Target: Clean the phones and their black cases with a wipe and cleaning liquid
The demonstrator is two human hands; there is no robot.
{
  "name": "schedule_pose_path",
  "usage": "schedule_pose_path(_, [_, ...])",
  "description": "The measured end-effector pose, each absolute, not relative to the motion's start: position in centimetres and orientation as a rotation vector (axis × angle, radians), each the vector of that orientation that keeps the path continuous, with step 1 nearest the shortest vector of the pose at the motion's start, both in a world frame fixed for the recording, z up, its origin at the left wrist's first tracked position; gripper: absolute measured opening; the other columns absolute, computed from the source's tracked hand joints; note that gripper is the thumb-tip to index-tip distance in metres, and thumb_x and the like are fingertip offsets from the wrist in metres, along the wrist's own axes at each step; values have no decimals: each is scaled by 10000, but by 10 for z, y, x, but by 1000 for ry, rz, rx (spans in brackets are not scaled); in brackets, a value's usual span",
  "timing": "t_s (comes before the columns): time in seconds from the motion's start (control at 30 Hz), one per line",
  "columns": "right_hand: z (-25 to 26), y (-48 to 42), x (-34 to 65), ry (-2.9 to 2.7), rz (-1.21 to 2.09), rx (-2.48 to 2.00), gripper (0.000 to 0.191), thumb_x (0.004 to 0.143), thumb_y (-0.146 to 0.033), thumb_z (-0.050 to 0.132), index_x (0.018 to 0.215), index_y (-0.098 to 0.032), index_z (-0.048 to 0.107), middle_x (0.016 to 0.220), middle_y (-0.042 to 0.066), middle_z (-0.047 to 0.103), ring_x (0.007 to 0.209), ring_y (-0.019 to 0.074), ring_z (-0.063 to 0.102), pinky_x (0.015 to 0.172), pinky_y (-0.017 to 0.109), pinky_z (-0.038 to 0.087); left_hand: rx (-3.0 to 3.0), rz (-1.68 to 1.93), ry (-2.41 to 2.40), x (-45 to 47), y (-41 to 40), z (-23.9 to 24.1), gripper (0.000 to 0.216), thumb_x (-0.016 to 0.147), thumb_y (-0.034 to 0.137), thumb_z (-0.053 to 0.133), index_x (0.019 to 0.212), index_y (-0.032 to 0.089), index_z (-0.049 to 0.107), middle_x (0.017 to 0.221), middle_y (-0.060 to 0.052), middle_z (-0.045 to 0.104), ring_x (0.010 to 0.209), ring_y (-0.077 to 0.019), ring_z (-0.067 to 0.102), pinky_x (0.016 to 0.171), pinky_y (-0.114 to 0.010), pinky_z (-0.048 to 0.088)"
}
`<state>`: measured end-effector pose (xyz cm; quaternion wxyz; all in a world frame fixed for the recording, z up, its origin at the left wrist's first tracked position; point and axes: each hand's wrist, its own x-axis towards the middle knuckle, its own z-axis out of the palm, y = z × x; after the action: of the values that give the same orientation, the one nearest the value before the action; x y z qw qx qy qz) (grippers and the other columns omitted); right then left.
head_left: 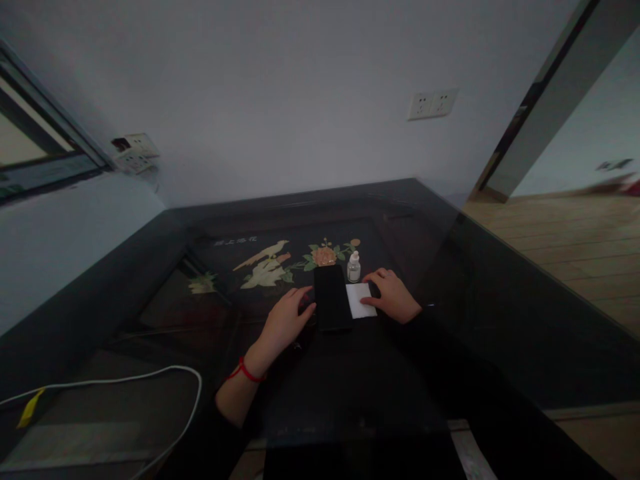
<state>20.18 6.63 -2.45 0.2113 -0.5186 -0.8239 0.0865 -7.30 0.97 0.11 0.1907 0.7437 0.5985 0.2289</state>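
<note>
A black flat rectangular thing, like a phone (pixel 333 299), lies on the dark glossy table between my hands. Along its left edge rests my left hand (pixel 289 316), thumb and fingers apart, with a red cord on the wrist. A small white square cloth or pad (pixel 359 301) lies flat against the right side of the black thing. My right hand (pixel 394 295) is at the pad's right edge, its thumb over the white surface and its fingers spread. Just behind the pad stands a small clear dropper bottle (pixel 354 267) with a white cap, upright.
The table (pixel 480 333) has a bird and flower picture on its top. A white cable (pixel 150 373) with a yellow tag (pixel 32 408) curves across the left front. Wall sockets (pixel 433 104) sit on the wall behind, and wooden floor (pixel 560 247) shows at right.
</note>
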Motion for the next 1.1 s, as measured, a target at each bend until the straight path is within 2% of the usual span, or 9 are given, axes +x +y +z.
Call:
schedule_pose_path(0.13, [-24,65,201,-2285,236,-1442,336,732,-317,754,1027,-205,638,1037,98,608,974,288,540,830,413,456,2088,628,1685,-72,9,1,422,870,331,505,1259,178,558,1035,-83,630,906,-204,602,839,-365,488])
schedule_pose_path(0.27, [-22,64,199,-2258,239,-1444,322,742,-332,742,1024,-210,643,1031,100,622,984,285,554,834,405,456,2093,632,1660,-71,9,0,427,865,420,517,1206,177,600,1091,-105,640,984,-235,596,905,-394,462])
schedule_pose_path(0.37, [-14,63,199,-2219,250,-1448,253,765,-330,715,977,-211,647,1006,86,635,974,261,570,819,361,451,2075,669,1643,-70,9,1,414,862,444,517,1158,175,629,1087,-103,652,1007,-246,594,918,-400,452])
schedule_pose_path(0.43, [-5,62,203,-2179,262,-1468,142,815,-339,651,867,-207,645,907,64,647,873,222,593,740,313,442,2041,729,1654,-70,9,4,342,884,392,479,1113,197,643,1058,-82,664,984,-230,600,884,-375,459])
schedule_pose_path(0.57, [10,60,224,-2068,288,-1567,277,883,-362,508,659,-211,571,603,4,583,557,153,525,547,274,334,1915,904,1715,-78,15,11,269,897,310,413,956,212,656,870,-35,671,806,-178,607,734,-301,456])
schedule_pose_path(0.67, [13,60,240,-1993,301,-1640,280,848,-351,509,606,-212,531,565,2,571,525,146,501,527,269,298,1789,1037,1757,-88,22,14,279,891,308,383,885,187,634,702,-11,594,657,-151,552,618,-264,418])
schedule_pose_path(0.77, [8,60,247,-1956,335,-1691,268,811,-342,520,575,-216,523,543,1,565,500,145,482,518,267,286,1700,1109,1751,-93,27,13,273,878,309,380,852,175,616,637,10,523,591,-134,496,564,-246,376])
schedule_pose_path(1.0, [-4,56,231,-1966,482,-1628,263,759,-313,562,514,-221,528,489,-16,536,471,138,475,493,259,291,1601,1103,1658,-82,25,5,195,830,290,484,790,191,646,565,35,507,565,-126,479,557,-243,348])
schedule_pose_path(1.1, [-5,54,224,-1935,577,-1546,197,767,-314,567,597,-223,608,532,-4,591,509,156,542,515,268,376,1508,1109,1603,-80,27,1,177,814,271,501,764,187,650,556,33,500,568,-127,486,563,-246,382])
